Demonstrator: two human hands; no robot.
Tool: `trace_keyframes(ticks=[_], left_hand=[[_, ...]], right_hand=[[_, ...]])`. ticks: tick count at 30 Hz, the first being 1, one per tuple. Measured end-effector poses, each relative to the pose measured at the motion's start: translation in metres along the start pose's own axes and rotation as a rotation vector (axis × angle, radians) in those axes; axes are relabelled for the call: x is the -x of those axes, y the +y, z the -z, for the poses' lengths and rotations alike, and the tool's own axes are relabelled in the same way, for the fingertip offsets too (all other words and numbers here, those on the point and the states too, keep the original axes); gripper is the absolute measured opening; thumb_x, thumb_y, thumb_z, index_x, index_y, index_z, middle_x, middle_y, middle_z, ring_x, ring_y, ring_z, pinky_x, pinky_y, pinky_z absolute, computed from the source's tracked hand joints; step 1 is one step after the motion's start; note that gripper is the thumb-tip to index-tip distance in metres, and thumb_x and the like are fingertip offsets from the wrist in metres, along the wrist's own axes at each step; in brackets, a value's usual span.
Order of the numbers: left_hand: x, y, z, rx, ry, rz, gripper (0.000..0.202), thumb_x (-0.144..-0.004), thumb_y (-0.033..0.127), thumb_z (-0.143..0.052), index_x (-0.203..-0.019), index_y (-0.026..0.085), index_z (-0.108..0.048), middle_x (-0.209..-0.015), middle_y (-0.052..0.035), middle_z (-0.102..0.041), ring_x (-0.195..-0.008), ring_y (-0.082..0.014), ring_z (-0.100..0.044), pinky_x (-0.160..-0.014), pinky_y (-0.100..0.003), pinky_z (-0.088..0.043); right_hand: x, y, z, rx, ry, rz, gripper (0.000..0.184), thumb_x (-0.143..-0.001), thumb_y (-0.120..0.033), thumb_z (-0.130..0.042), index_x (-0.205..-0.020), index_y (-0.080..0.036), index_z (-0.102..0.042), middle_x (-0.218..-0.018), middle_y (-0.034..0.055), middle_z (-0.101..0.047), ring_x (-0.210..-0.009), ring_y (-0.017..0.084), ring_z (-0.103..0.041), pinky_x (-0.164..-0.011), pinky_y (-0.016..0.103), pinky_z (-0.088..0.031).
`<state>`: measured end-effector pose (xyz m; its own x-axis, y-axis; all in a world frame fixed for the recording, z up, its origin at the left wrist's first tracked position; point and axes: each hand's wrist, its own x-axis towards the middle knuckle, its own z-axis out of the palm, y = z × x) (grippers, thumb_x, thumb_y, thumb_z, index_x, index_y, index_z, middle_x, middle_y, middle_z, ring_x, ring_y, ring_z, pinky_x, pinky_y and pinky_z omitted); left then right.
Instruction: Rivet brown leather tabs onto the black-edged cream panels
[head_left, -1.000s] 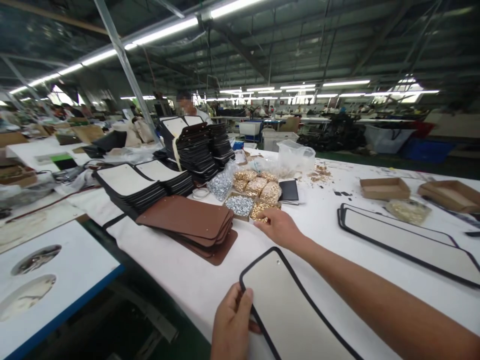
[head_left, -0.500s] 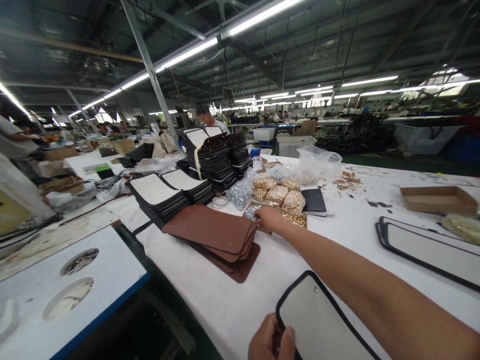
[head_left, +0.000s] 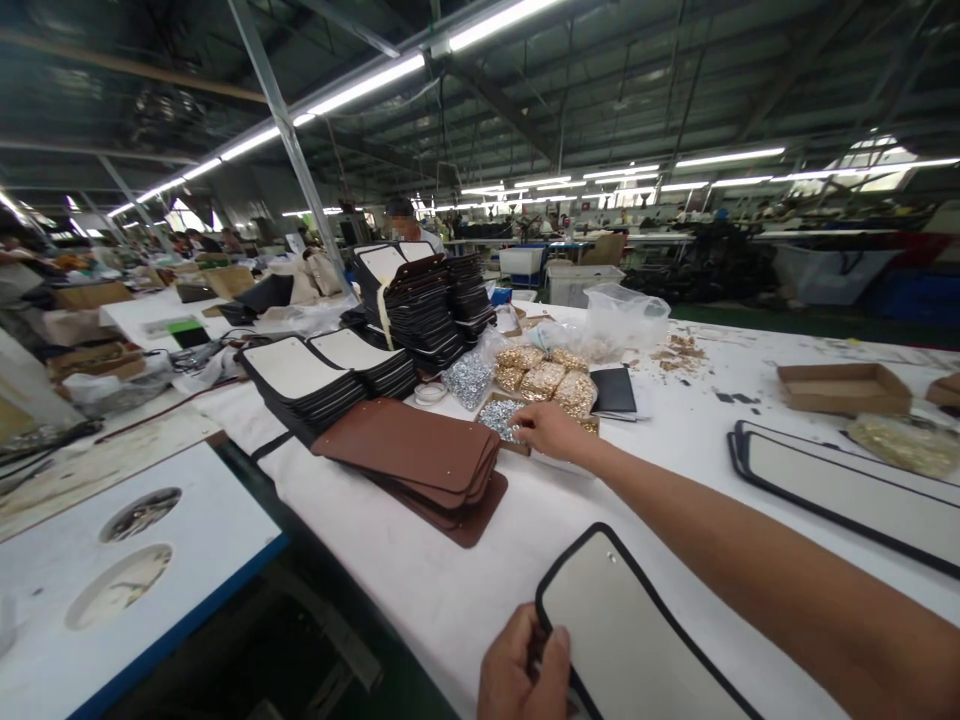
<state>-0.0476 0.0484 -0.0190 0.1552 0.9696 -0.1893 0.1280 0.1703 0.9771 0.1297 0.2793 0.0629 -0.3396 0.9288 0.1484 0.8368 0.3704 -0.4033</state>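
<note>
My left hand [head_left: 525, 665] is closed on the near edge of a pale grey panel [head_left: 630, 625] with a black border, thumb on top. A small metal stud sits near the panel's upper corner. Over a shallow box of small silver metal pieces [head_left: 498, 415], my right hand [head_left: 553, 430] has its fingers pinched together at the pieces' right side. What is between the fingertips is too small to make out. Just behind are plastic bags of gold pieces [head_left: 544, 380] and a bag of silver pieces [head_left: 469, 378]. Brown panels [head_left: 409, 450] lie stacked to the left.
Stacks of black-edged panels [head_left: 300, 385] stand at the left, with a taller pile [head_left: 416, 310] behind. More pale panels [head_left: 840, 485] lie at the right, near an open cardboard box [head_left: 844, 388]. A side table with round holes [head_left: 165, 570] is at lower left. A person [head_left: 424, 235] is behind the pile.
My right hand has lifted slightly and shifted towards the right of the silver pieces, uncovering more of them. My left hand still holds the panel. The whole view has shifted a little.
</note>
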Motion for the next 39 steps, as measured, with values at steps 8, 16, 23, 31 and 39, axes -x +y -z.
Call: trace_keyframes(ticks=[8,16,23,31,39], left_hand=[[0.004,0.015,-0.005,0.056,0.024,-0.027,0.042,-0.080,0.059,-0.069,-0.086,0.017,-0.072,-0.069,-0.0013,-0.059,-0.064,-0.0186,-0.060,-0.052,-0.024,-0.052],[0.009,0.027,-0.004,0.053,-0.005,-0.058,0.036,-0.083,0.052,-0.068,-0.086,0.016,-0.071,-0.070,-0.0012,-0.063,-0.066,-0.0180,-0.062,-0.053,-0.024,-0.053],[0.006,0.030,-0.003,0.052,0.005,-0.062,0.037,-0.078,0.052,-0.072,-0.085,0.015,-0.071,-0.072,-0.0026,-0.067,-0.062,-0.0175,-0.064,-0.050,-0.023,-0.053],[-0.006,0.044,0.004,0.076,0.037,-0.009,0.033,-0.074,0.041,-0.077,-0.094,0.017,-0.068,-0.077,-0.0036,-0.070,-0.063,-0.0180,-0.065,-0.034,-0.018,-0.042],[-0.022,0.110,0.030,-0.133,0.025,-0.136,0.032,-0.080,0.032,-0.069,-0.108,0.016,-0.064,-0.103,-0.0080,-0.072,-0.078,-0.0217,-0.070,-0.058,-0.036,-0.066]], right_hand=[[0.086,0.021,-0.018,-0.119,0.027,-0.054,0.016,-0.093,-0.028,-0.064,-0.095,-0.025,-0.080,-0.104,0.0031,-0.077,-0.102,0.022,-0.067,-0.086,0.029,-0.047],[0.111,0.031,-0.020,-0.317,0.119,-0.151,0.022,-0.097,-0.036,-0.065,-0.105,-0.016,-0.071,-0.104,0.0044,-0.073,-0.098,0.020,-0.067,-0.094,0.041,-0.052],[0.149,0.036,-0.015,-0.580,0.190,-0.299,0.027,-0.098,-0.040,-0.065,-0.105,-0.014,-0.068,-0.085,0.0001,-0.069,-0.074,0.014,-0.067,-0.072,0.032,-0.057],[0.231,0.040,-0.022,-0.812,0.357,-0.446,0.017,-0.077,-0.024,-0.071,-0.090,-0.015,-0.076,-0.065,-0.0010,-0.069,-0.058,0.013,-0.062,-0.059,0.025,-0.049],[0.271,0.030,-0.022,-0.926,0.431,-0.471,0.026,-0.077,-0.031,-0.067,-0.097,-0.017,-0.076,-0.067,0.0003,-0.070,-0.064,0.016,-0.066,-0.063,0.028,-0.052]])
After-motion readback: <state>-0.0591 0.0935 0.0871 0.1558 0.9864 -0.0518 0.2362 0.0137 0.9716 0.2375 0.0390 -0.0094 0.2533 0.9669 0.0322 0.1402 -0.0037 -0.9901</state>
